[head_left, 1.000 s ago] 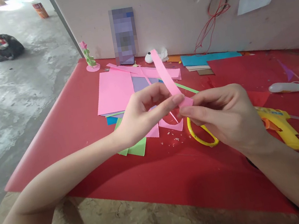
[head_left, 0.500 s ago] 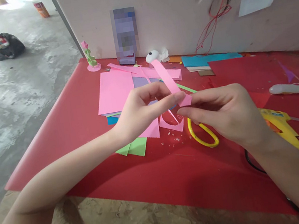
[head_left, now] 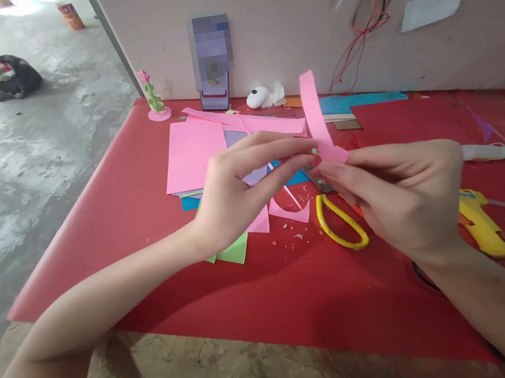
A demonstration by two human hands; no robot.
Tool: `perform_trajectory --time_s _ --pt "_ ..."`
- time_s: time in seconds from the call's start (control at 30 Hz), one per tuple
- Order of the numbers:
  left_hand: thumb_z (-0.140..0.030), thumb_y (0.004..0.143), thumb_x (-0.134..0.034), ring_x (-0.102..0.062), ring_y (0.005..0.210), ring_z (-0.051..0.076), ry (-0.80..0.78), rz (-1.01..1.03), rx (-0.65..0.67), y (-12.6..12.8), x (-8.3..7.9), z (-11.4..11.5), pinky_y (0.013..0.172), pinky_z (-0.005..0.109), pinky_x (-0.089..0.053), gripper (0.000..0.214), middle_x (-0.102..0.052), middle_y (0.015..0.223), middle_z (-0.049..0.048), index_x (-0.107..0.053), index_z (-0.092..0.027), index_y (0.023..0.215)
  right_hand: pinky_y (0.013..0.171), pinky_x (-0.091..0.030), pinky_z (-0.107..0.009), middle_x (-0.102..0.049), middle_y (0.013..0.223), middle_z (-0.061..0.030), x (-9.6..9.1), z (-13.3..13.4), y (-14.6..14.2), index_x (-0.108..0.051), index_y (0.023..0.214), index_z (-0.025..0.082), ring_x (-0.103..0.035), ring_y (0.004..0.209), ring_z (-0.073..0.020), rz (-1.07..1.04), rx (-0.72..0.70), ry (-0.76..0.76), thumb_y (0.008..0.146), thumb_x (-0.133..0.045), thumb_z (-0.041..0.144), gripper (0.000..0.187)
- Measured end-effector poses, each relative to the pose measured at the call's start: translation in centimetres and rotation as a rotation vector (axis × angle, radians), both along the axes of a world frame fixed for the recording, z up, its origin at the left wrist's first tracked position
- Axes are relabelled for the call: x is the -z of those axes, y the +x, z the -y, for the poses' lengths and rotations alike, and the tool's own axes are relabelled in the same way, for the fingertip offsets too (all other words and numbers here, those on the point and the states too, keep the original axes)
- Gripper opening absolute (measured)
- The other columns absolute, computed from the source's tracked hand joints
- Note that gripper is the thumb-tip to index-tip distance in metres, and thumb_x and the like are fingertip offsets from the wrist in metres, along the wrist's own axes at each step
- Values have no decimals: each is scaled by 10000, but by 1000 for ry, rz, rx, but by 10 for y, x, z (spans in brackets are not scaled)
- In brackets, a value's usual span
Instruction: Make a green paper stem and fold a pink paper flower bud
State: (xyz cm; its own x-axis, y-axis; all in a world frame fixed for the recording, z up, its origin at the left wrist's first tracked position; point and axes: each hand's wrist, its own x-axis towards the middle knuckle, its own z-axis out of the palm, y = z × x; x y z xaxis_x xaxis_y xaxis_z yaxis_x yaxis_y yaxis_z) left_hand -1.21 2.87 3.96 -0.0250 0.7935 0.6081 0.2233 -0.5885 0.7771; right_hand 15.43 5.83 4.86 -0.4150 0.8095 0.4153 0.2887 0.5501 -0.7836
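My right hand (head_left: 402,197) pinches the lower end of a pink paper strip (head_left: 314,109) between thumb and forefinger above the red table cover (head_left: 129,196). The strip bends at the pinch and stands almost upright. My left hand (head_left: 243,190) reaches in from the left, and its long fingertips close on the strip's bent end right beside the right fingertips. Yellow-handled scissors (head_left: 342,226) lie on the cover just below both hands.
A fanned stack of pink, purple, blue and green paper (head_left: 194,153) lies behind my left hand, with pink offcuts (head_left: 289,209) nearby. A yellow glue gun (head_left: 483,223) and white glue bottle (head_left: 486,150) lie right. A phone (head_left: 210,61), paper flower (head_left: 151,96) and blue sheets (head_left: 363,99) are at the wall.
The strip has swung from leaning back-left to nearly upright and moved right. Both hands shifted slightly right and up, and my left fingers stretched out further.
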Motion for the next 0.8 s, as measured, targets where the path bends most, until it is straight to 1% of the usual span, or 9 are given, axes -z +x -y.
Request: perform_trajectory --time_s 0.1,0.2,0.27,0.37,0.5,0.6,0.67,0.73,0.8 --pt "-195 837 -613 -668 841 109 3 -34 -3 0 0 1 753 243 -550 119 -715 919 3 -729 -210 860 454 -166 -265 -223 505 20 -3 4 -3 -356 502 142 -203 485 -51 21 40 148 835 -589 227 415" --pt "-199 827 -627 -665 876 117 -47 -14 27 0 2 1 794 258 -556 134 -713 926 -15 -740 -257 870 461 -201 -262 -258 492 19 -5 4 -5 -385 505 145 -227 483 -52 68 35 216 835 -583 187 387" --pt "-211 825 -632 -659 898 120 -84 20 70 0 4 0 819 266 -557 138 -708 936 -17 -743 -279 871 454 -226 -255 -294 487 18 -4 3 -5 -440 523 152 -257 478 -54 102 33 264 844 -570 183 348" --pt "-219 820 -639 -652 910 118 -115 80 127 1 6 -1 840 268 -554 134 -702 925 -20 -748 -292 851 448 -252 -247 -316 479 16 -3 1 -5 -476 520 159 -275 475 -58 117 25 300 851 -564 195 345" --pt "-201 796 -665 -643 855 108 -148 150 146 3 10 -3 768 248 -559 108 -694 872 -20 -746 -272 806 449 -279 -235 -344 469 14 -3 1 -5 -479 487 161 -303 467 -58 142 12 322 832 -587 182 362" --pt "-197 775 -689 -633 812 98 -128 152 123 3 11 -2 744 239 -549 75 -686 822 -17 -741 -248 763 439 -263 -233 -321 452 19 -4 2 -5 -466 451 154 -275 447 -50 141 -12 323 817 -604 169 391" --pt "-207 782 -684 -628 799 89 -121 138 111 2 10 -1 752 235 -544 65 -683 811 -16 -735 -236 752 437 -260 -232 -332 447 24 -4 2 -6 -487 457 155 -278 448 -47 126 -12 287 807 -627 184 379" --pt "-226 800 -668 -629 796 85 -153 162 124 2 8 -1 750 228 -542 77 -683 793 -17 -722 -223 746 440 -282 -227 -398 466 27 -3 2 -8 -571 539 170 -322 461 -52 86 8 205 803 -644 215 277" --pt "-252 806 -662 -627 755 78 -236 245 142 1 6 -2 700 211 -539 93 -679 754 -20 -706 -208 737 451 -321 -226 -495 519 24 0 2 -12 -642 657 186 -380 480 -61 46 11 112 811 -637 241 163"
